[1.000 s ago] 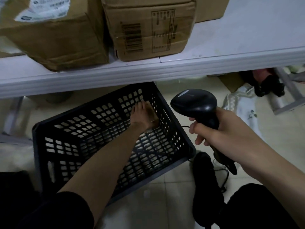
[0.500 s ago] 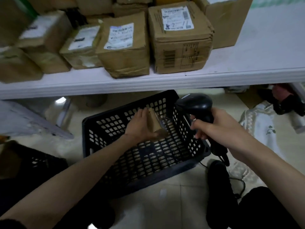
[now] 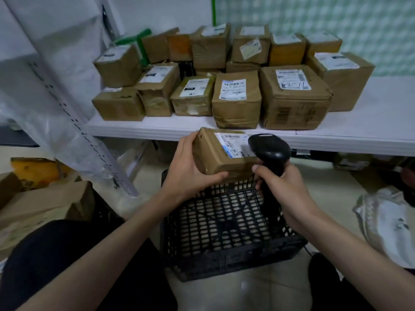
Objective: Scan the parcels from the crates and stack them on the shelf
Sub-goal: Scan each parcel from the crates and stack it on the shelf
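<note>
White shelf (image 3: 363, 122) stacked with parcels (image 3: 235, 99); black crate (image 3: 224, 261) on tiled floor (image 3: 258, 290).

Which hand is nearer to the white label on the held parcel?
Right. The right hand holds the scanner just beside the label; the left hand grips the parcel's far end.

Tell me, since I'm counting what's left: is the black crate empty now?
Apparently empty: the black crate shows only bare lattice floor. The last parcel is above it in the left hand. Corners behind the arms are hidden.
</note>
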